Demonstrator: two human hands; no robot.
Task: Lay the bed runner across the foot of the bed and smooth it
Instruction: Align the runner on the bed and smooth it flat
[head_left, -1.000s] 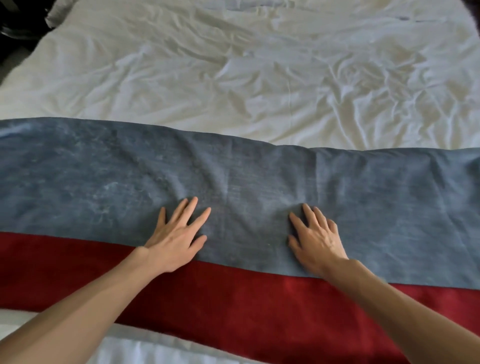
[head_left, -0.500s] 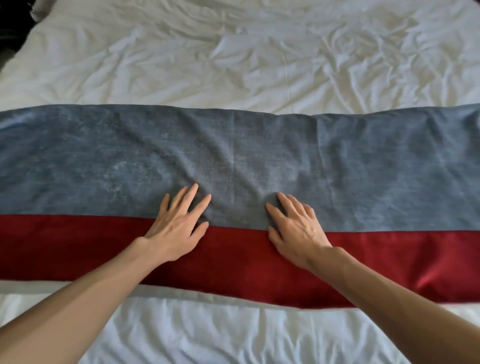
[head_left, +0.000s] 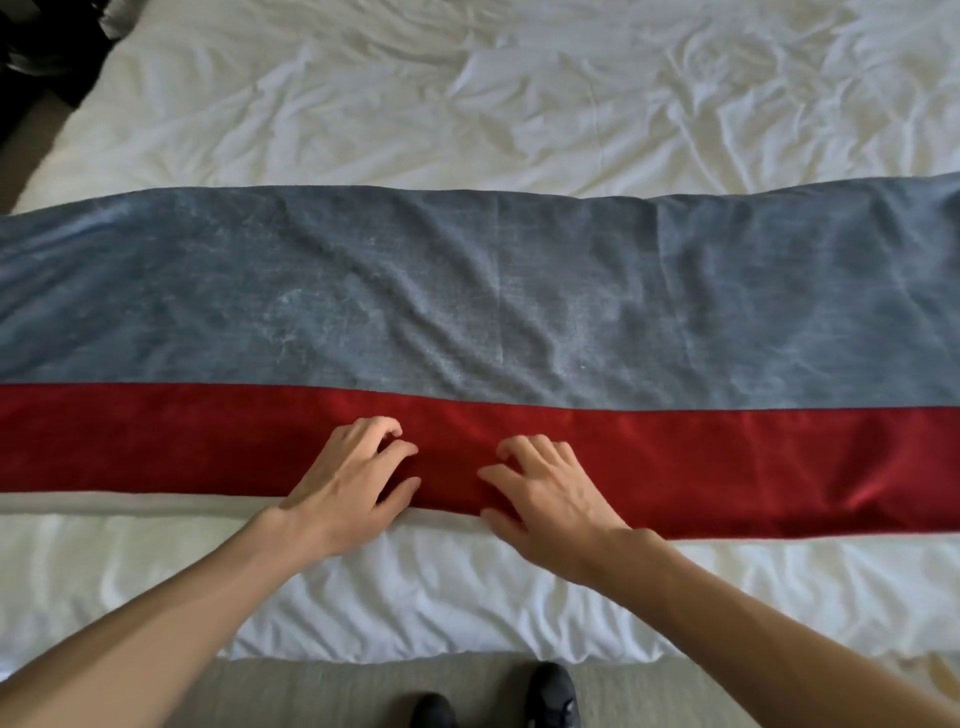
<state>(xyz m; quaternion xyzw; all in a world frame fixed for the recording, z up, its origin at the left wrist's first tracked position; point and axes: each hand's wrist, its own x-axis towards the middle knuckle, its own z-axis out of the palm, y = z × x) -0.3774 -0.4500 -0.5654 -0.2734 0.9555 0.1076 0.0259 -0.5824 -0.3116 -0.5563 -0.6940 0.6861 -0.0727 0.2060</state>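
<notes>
The bed runner (head_left: 675, 312) lies across the white bed (head_left: 467, 104), a wide grey-blue band on the far side and a red band (head_left: 753, 462) on the near side. Creases run through the blue part just beyond my hands. My left hand (head_left: 348, 483) and my right hand (head_left: 545, 493) sit side by side on the red band near its front edge. The fingers of both are curled, the tips dig into the cloth, and the thumbs lie at the edge, pinching the fabric.
A strip of white duvet (head_left: 363, 587) shows between the runner and the bed's foot edge. Below it are grey carpet (head_left: 311, 691) and my black shoes (head_left: 550, 691). Dark objects (head_left: 41, 47) stand on the floor at the far left corner.
Both hands slid back from the blue band onto the red band and went from flat to curled. My view pulled back, showing the bed's foot edge and floor.
</notes>
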